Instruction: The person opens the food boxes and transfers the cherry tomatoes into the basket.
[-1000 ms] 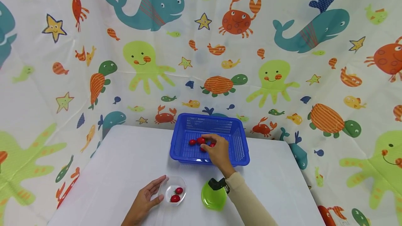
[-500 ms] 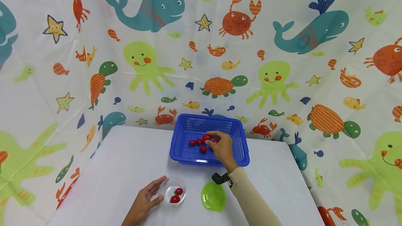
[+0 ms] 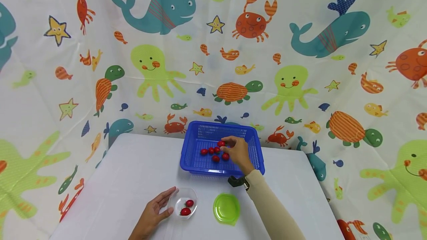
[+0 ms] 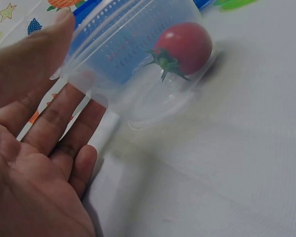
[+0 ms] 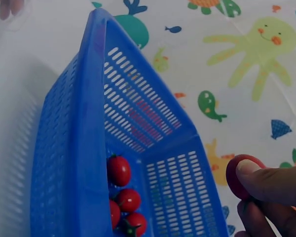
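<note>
A blue slotted basket [image 3: 191, 158] stands at the table's far side with several cherry tomatoes [image 3: 211, 150] on its floor. My right hand [image 3: 227, 145] is over the basket and pinches one cherry tomato [image 3: 221, 143] between thumb and finger; the pinched tomato [image 5: 239, 175] shows in the right wrist view above the basket [image 5: 89, 148]. Near the front edge, my left hand [image 3: 163, 203] lies with straight fingers against a small clear container [image 3: 176, 200] that holds two tomatoes [image 3: 189, 203]. The left wrist view shows the container [image 4: 138, 84] and one tomato [image 4: 185, 47] inside.
A green lid [image 3: 227, 208] lies on the white table [image 3: 133, 169] right of the clear container. A sea-animal printed curtain [image 3: 213, 47] hangs behind and around the table. Bare tabletop spreads to the left of the basket.
My right hand has risen a little and moved farther over the basket with a tomato pinched. Its wrist has drawn off the green lid. The left hand has stayed put.
</note>
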{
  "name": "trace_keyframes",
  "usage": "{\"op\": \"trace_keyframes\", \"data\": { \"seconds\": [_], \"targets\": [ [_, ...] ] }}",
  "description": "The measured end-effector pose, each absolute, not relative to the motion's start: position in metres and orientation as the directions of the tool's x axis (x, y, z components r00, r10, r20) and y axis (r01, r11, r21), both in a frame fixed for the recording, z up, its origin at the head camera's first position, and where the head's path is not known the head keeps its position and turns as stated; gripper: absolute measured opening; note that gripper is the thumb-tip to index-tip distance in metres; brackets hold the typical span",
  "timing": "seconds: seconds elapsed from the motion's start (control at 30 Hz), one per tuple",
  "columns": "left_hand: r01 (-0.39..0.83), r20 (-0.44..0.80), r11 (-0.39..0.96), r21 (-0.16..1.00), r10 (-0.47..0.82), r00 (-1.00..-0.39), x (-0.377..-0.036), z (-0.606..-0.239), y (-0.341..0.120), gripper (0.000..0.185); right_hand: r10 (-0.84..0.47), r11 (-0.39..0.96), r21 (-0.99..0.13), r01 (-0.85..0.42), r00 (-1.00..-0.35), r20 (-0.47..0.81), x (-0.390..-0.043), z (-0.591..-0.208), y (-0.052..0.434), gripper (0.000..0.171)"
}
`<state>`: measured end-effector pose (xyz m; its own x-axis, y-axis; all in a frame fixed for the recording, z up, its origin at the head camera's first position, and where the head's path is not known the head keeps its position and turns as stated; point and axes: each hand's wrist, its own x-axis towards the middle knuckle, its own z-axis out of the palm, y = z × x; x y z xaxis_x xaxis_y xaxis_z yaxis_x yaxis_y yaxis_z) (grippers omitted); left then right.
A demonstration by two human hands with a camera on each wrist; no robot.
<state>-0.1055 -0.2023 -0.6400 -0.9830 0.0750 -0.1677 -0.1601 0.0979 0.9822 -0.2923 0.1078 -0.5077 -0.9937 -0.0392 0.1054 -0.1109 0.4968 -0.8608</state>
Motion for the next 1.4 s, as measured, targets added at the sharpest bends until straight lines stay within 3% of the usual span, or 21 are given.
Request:
{"op": "trace_keyframes", "data": {
  "seconds": [0.33,0.7,1.4],
  "targets": [
    [-0.145,-0.153,0.099,0.985,0.081,-0.985,-0.105,-0.640,-0.205,0.058,-0.055,0.524,-0.850,-0.052,-0.998,0.026,-0.309,-0.507,0.109,0.029],
    [-0.142,-0.150,0.124,0.982,0.061,-0.987,-0.104,-0.636,-0.203,0.058,-0.204,0.536,-0.841,-0.072,-0.978,-0.046,-0.335,-0.515,0.117,0.024],
    [-0.131,-0.139,0.082,0.988,0.100,-0.985,-0.104,-0.635,-0.204,0.057,-0.273,0.614,-0.789,-0.012,-0.941,-0.198,-0.365,-0.543,0.124,0.025]
  ]
}}
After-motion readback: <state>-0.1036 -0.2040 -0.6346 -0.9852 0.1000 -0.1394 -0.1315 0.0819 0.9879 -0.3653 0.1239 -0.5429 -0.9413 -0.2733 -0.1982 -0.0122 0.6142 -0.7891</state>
